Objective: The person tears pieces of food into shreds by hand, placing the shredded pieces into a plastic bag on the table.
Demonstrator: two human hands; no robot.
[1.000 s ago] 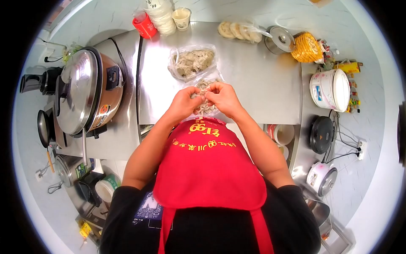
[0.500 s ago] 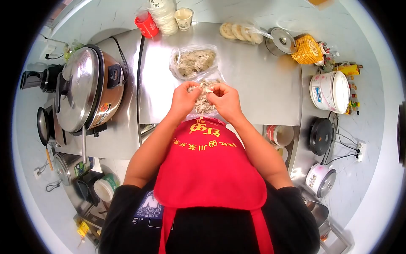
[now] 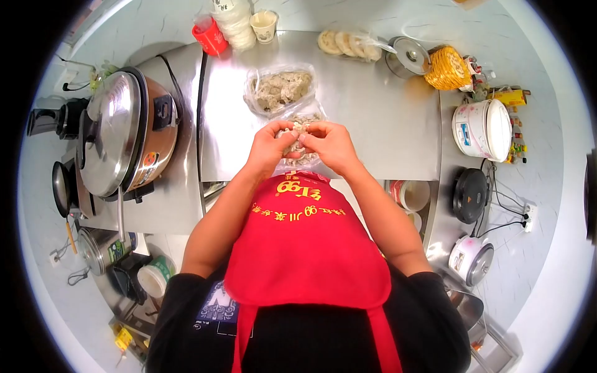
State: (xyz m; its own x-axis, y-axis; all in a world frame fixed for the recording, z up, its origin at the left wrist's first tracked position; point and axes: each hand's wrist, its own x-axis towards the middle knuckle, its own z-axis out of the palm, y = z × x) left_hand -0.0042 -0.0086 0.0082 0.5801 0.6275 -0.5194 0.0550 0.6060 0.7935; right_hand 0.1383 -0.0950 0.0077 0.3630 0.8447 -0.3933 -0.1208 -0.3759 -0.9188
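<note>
My left hand point(image 3: 271, 145) and my right hand point(image 3: 328, 144) meet over a plastic bag of pale shredded food point(image 3: 301, 160) near the counter's front edge. Fingers of both hands are pinched on small pieces of this food, their tips almost touching. Just behind lies an open clear bag holding a larger greyish-brown clump point(image 3: 283, 90). It is too small to tell what the food is.
A large lidded cooker point(image 3: 121, 133) stands on the left. Along the back are a red cup point(image 3: 210, 37), a paper cup point(image 3: 263, 27), bagged flat breads point(image 3: 349, 45) and a lidded metal pot point(image 3: 408, 57). On the right is a white container point(image 3: 482, 130).
My hands were apart over the shreds half a second ago and have now come together. The whole view has shifted slightly.
</note>
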